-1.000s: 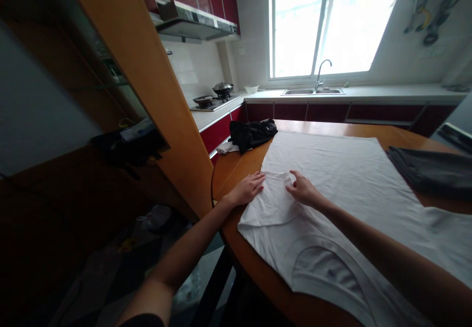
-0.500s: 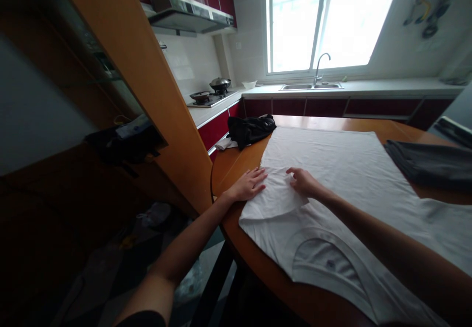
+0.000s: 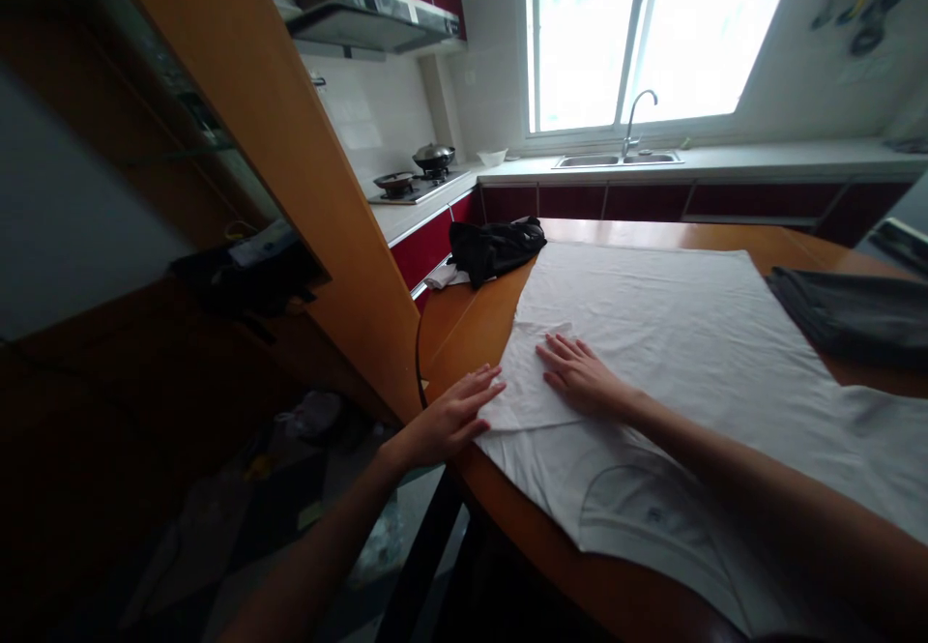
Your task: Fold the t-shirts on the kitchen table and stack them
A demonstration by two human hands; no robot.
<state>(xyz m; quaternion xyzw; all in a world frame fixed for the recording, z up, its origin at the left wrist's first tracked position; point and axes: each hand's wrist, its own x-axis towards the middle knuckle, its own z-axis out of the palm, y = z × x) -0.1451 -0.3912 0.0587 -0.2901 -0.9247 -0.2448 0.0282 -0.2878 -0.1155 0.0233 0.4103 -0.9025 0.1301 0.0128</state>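
A white T-shirt [image 3: 674,324] lies spread over the wooden table [image 3: 464,329], its round collar towards me. The sleeve on the left is folded inward over the shirt's body. My right hand [image 3: 576,372] rests flat on that folded sleeve, fingers spread, gripping nothing. At the shirt's left edge, my left hand [image 3: 456,416] has its fingers stretched out, the tips at the fold near the table's rim; it holds nothing.
A crumpled black garment [image 3: 497,248] lies at the table's far left corner. Folded dark grey cloth [image 3: 855,314] sits on the right. An orange wooden post [image 3: 319,189] rises close on my left. Behind are a stove [image 3: 420,187] and a sink [image 3: 616,160].
My right hand has gone from a pinch at the sleeve to lying flat on it, slightly left. My left hand has slid left and towards me, to the shirt's edge.
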